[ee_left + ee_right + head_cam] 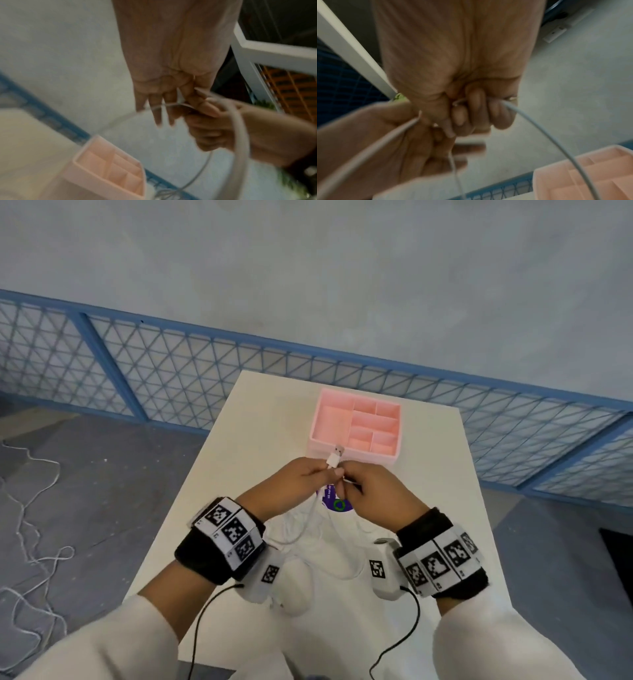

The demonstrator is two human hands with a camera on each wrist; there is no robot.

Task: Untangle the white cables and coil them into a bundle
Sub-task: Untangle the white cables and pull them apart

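Observation:
Both hands meet above the middle of the white table [239, 440]. My left hand [301, 477] pinches a white cable just below its USB plug [335, 457], which sticks up between the hands. My right hand [370, 491] has its fingers curled round the same white cable [539, 128]. Loops of white cable [308, 525] hang from the hands down to the table, where more slack lies between my wrists. In the left wrist view the cable [240, 128] arcs round the right hand [214, 128]. The right wrist view shows my curled fingers [479, 112] gripping the cord.
A pink compartment tray [356, 426] stands just beyond the hands on the table. A small purple-and-green label [337, 503] lies under the hands. Black wrist-camera leads [404, 638] trail over the near edge. A blue mesh fence [205, 378] runs behind; loose cord [30, 542] lies on the floor at left.

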